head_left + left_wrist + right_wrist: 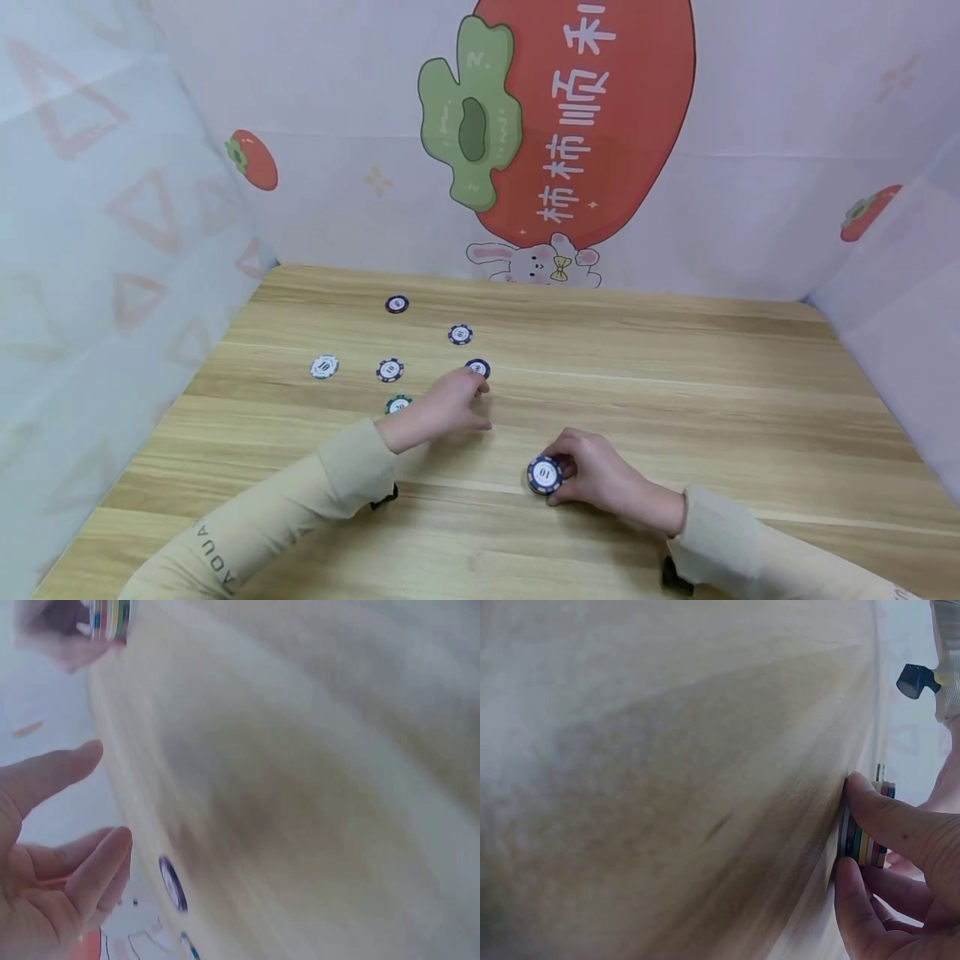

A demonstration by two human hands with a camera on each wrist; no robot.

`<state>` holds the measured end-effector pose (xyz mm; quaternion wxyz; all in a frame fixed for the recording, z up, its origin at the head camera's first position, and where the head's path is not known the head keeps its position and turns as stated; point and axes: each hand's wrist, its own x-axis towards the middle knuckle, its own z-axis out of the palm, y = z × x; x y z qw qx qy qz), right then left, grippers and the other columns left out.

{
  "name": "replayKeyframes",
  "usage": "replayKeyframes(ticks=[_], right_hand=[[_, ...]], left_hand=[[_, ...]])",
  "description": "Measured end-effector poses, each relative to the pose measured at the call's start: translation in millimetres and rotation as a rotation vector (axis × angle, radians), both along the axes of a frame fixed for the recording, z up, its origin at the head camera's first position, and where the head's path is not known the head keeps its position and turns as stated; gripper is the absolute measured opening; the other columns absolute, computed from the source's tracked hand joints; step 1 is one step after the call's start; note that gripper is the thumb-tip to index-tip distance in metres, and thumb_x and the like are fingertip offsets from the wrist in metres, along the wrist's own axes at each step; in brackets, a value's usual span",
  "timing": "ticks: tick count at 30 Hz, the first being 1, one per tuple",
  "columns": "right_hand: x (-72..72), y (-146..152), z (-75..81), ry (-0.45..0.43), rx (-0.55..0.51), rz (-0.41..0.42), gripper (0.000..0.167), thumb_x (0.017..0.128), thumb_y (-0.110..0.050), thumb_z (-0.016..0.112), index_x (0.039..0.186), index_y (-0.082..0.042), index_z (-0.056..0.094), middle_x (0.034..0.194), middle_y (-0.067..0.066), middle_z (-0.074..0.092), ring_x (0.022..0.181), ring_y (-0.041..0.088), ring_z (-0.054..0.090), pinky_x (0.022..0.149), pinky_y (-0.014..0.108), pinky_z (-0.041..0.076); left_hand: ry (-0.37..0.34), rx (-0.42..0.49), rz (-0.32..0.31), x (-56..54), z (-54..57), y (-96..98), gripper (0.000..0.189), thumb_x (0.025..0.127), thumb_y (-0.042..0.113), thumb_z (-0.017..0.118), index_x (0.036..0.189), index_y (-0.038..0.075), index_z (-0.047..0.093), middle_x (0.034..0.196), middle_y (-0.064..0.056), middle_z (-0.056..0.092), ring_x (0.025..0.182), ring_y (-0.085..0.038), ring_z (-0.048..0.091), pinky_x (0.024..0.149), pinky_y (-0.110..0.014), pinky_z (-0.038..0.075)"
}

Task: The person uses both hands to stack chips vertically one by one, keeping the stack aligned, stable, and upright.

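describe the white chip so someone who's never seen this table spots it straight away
Start with the wooden table and look at its left half, where loose chips lie scattered around the left hand. The white chip, marked 10, is the farthest left of them. Its pale rim sets it apart: its neighbours have mostly dark rims.

Wood-grain table [675, 375]; pale walls [787, 100], perhaps cloth; red fruit print [645, 100].
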<state>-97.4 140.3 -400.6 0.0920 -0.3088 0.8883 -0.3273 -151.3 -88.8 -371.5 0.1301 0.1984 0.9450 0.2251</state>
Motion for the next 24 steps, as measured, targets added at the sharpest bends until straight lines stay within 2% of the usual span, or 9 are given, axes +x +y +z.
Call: replayKeyframes(ticks=[5,11,19,24], right_hand=[[-0.1,-0.8,-0.6,0.001,-0.007,-0.001,0.045,0.054,-0.015,0.086,0.091,-0.003,0.065,0.083,-0.004,0.057,0.07,0.004,0.052,0.061,0.019,0.046],[1.5,-2.3,-1.0,0.005,0.007,0.001,0.046,0.054,-0.016,0.086,0.093,-0.005,0.065,0.086,-0.004,0.058,0.076,0.006,0.053,0.067,0.02,0.047],[0.0,-1.5,-0.7,0.012,-0.002,0.021,0.047,0.054,-0.015,0.086,0.095,-0.006,0.064,0.088,-0.003,0.058,0.078,0.008,0.054,0.068,0.022,0.047],[0.1,-1.3,-1.3,0.001,-0.007,0.02,0.046,0.055,-0.014,0.086,0.095,-0.007,0.064,0.088,-0.004,0.057,0.078,0.008,0.053,0.069,0.021,0.047]], left_hand=[[0.079,-0.03,-0.076,-12.1,2.8,-12.8,0.05,0.069,0.019,0.078,0.111,-0.001,0.059,0.098,-0.01,0.059,0.089,-0.021,0.056,0.08,-0.033,0.047],[0.116,-0.053,-0.174,-21.0,7.0,-34.2,0.049,0.073,0.02,0.075,0.114,0.002,0.057,0.107,-0.01,0.06,0.095,-0.023,0.057,0.083,-0.035,0.046],[0.064,-0.158,-0.183,-24.3,10.4,-56.0,0.047,0.075,0.022,0.074,0.115,0.005,0.057,0.107,-0.008,0.059,0.097,-0.022,0.056,0.083,-0.036,0.046],[0.082,-0.193,-0.219,-22.0,11.2,-67.8,0.04,0.075,0.017,0.073,0.11,0.003,0.059,0.105,-0.008,0.059,0.094,-0.022,0.057,0.082,-0.036,0.047]])
